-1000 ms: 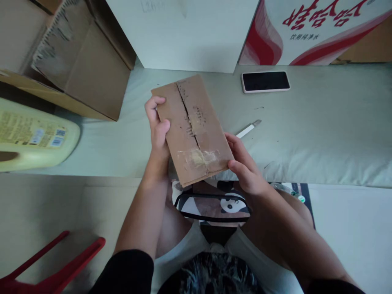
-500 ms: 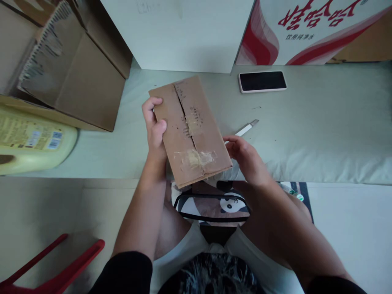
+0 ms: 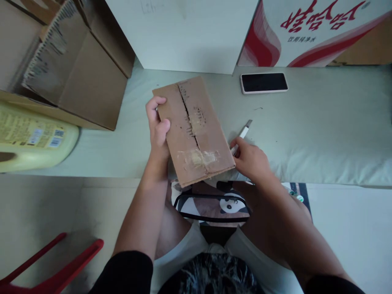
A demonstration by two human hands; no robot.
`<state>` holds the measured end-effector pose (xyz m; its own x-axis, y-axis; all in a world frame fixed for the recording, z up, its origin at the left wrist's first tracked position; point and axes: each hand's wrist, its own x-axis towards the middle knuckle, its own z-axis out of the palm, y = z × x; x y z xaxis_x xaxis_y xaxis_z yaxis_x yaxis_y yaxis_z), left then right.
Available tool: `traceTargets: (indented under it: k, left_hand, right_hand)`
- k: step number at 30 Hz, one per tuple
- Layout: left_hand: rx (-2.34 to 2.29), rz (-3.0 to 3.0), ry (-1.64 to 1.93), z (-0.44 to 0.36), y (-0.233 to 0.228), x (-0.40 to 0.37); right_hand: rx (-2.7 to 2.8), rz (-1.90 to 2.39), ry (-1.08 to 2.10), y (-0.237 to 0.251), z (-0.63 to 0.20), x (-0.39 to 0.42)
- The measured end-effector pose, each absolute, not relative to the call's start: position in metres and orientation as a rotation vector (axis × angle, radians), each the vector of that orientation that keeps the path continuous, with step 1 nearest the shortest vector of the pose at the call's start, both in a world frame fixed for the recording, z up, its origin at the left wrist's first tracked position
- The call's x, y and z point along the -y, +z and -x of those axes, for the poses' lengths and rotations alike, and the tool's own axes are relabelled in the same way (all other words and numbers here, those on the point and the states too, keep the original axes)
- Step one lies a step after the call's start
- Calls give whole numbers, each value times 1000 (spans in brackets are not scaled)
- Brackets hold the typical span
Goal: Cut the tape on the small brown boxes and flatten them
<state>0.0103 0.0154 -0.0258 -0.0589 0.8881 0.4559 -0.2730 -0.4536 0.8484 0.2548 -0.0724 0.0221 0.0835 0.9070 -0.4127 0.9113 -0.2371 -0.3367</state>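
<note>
My left hand (image 3: 158,126) grips the left edge of a small brown cardboard box (image 3: 183,143), thumb and a finger on its top face. The box is tilted, with a dark seam down its middle and pieces of clear tape near the lower end. Beside the lower right edge, my right hand (image 3: 250,158) is closed on a white utility knife (image 3: 244,132). Its blade end points up and to the right, away from the box. The lower part of the knife is partly hidden by the fingers and the box.
A phone (image 3: 264,83) lies on the pale green cloth surface (image 3: 321,134). Behind stand a white box (image 3: 186,38) and a red-and-white carton (image 3: 306,45). On the left are an open cardboard box (image 3: 92,77) and a yellow jug (image 3: 36,139). A red plastic piece (image 3: 76,261) stands lower left.
My right hand has closed around the utility knife, which has turned more upright and shifted slightly left. The cardboard box stays in my left hand, nearly unmoved.
</note>
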Motion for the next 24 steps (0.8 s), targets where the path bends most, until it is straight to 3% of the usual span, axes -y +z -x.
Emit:
traceTargets:
  k: [12, 14, 19, 24]
  left_hand:
    - [-641, -1286, 1666, -9, -30, -18]
    - [-673, -1278, 1645, -9, -29, -16]
    - [-658, -1321, 1667, -8, -32, -19]
    - [-827, -1447, 1663, -5, -34, -22]
  right_hand:
    - [-2342, -2556, -1314, 17, -262, 74]
    - [-2461, -2617, -1269, 19, -262, 77]
    - [-2728, -2976, -809, 26, -262, 88]
    - [-2929, -3205, -920, 34, -255, 105]
